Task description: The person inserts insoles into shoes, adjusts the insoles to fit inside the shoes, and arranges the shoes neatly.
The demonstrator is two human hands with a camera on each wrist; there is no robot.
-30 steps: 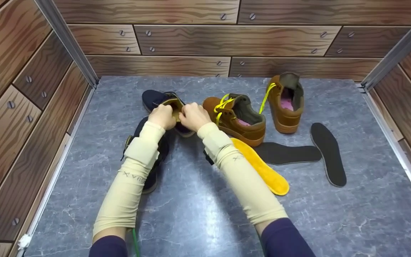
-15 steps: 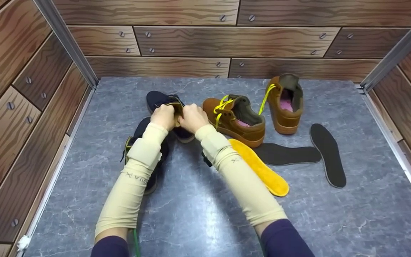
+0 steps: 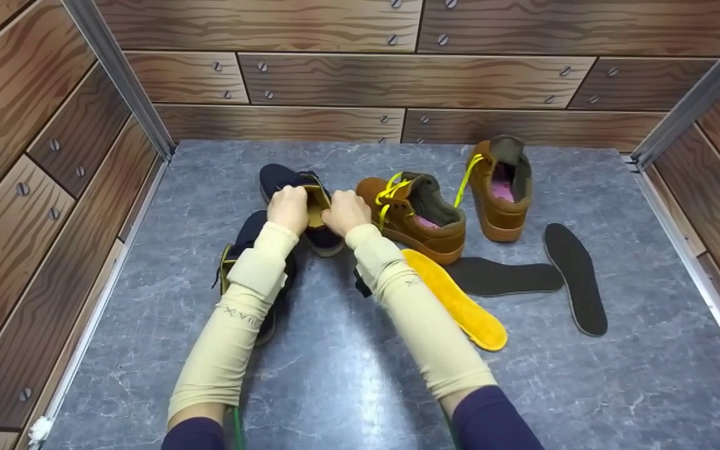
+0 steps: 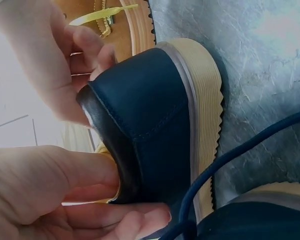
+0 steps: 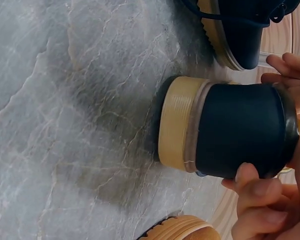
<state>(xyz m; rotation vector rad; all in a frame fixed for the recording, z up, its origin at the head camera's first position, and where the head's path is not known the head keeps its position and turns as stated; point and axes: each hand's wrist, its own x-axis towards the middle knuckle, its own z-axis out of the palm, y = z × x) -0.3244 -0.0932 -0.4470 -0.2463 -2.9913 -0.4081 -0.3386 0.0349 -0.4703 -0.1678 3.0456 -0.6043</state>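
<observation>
A navy shoe with a cream sole stands at the back left, its toe pointing away. My left hand grips the left side of its opening, with the thumb inside and the fingers along the outside. My right hand holds the right side of the opening, fingers curled against the outer wall. Between the hands a yellow insole shows inside the shoe. The heel of the shoe faces me. A second navy shoe stands nearer, partly hidden under my left forearm.
Two brown shoes with yellow laces stand to the right, pink showing inside them. A fuzzy yellow insole lies beside my right forearm. Two dark insoles lie further right. Wood-patterned walls enclose the grey marbled floor.
The held navy shoe and both hands have shifted slightly right. The hands stand a little further apart, with more of the yellow inside showing. The head view has tilted up slightly.
</observation>
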